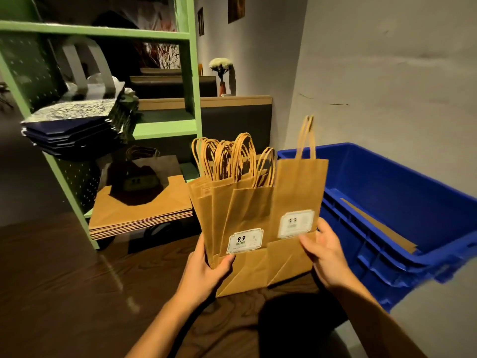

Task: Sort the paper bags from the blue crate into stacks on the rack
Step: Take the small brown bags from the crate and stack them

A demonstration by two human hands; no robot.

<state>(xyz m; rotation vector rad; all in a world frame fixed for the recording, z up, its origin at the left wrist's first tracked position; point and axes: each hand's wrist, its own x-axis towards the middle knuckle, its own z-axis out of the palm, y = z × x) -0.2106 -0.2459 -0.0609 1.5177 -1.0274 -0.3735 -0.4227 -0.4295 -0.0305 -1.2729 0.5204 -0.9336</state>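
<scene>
The left hand (206,267) pinches a fanned bundle of brown bags (240,210) near their folded bottoms, and the right hand (324,254), held apart, grips a single bag (296,192) low down, between the rack (165,127) and the blue crate (387,177). The paper looks light, floppy and easily creased, so it is best gripped at the stiffer folded base. All the bags stand upright, long axes vertical and handles pointing up.

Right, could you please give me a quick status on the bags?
Left hand grips brown bag bundle. Right hand holds single bag. Nothing seen blocking rack.
</scene>
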